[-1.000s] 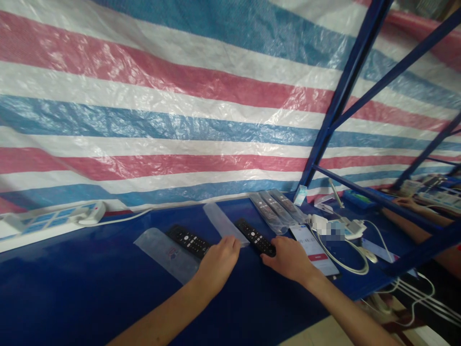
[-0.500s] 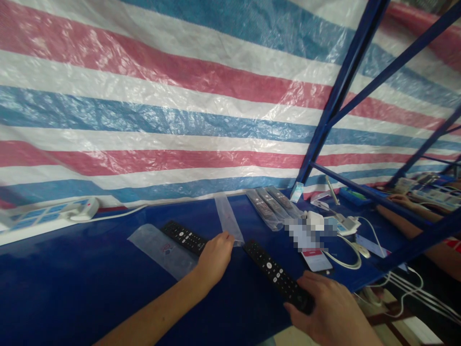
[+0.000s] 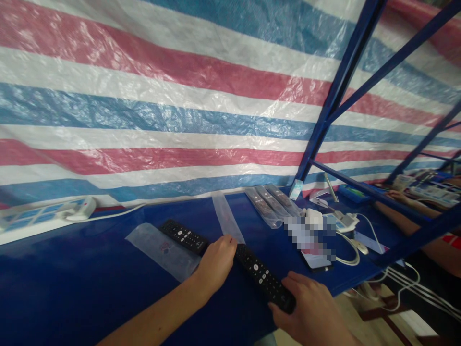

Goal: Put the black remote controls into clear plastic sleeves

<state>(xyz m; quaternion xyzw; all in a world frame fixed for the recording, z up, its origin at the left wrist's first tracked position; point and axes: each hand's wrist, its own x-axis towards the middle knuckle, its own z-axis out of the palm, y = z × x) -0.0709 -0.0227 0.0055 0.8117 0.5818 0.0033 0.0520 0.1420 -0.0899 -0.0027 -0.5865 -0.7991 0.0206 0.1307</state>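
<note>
My right hand (image 3: 309, 302) grips the lower end of a black remote (image 3: 261, 274), whose far end points up-left. That far end meets the near end of a narrow clear plastic sleeve (image 3: 226, 216). My left hand (image 3: 219, 259) pinches the sleeve's near end, fingers closed. Left of my left hand, a second black remote (image 3: 183, 235) lies on the blue table (image 3: 72, 278), beside and partly over another clear sleeve (image 3: 162, 252). Whether the held remote's tip is inside the sleeve is hidden by my left fingers.
Several bagged remotes (image 3: 264, 204) lie at the back. A phone (image 3: 317, 259), white adapter and cables (image 3: 349, 262) are to the right. A white power strip (image 3: 46, 216) is far left. Blue metal bars (image 3: 324, 115) rise at right; another person's arm (image 3: 399, 221) shows beyond.
My right hand has moved left with the remote, bringing its far end up to the sleeve and my left fingers. My left hand has hardly moved.
</note>
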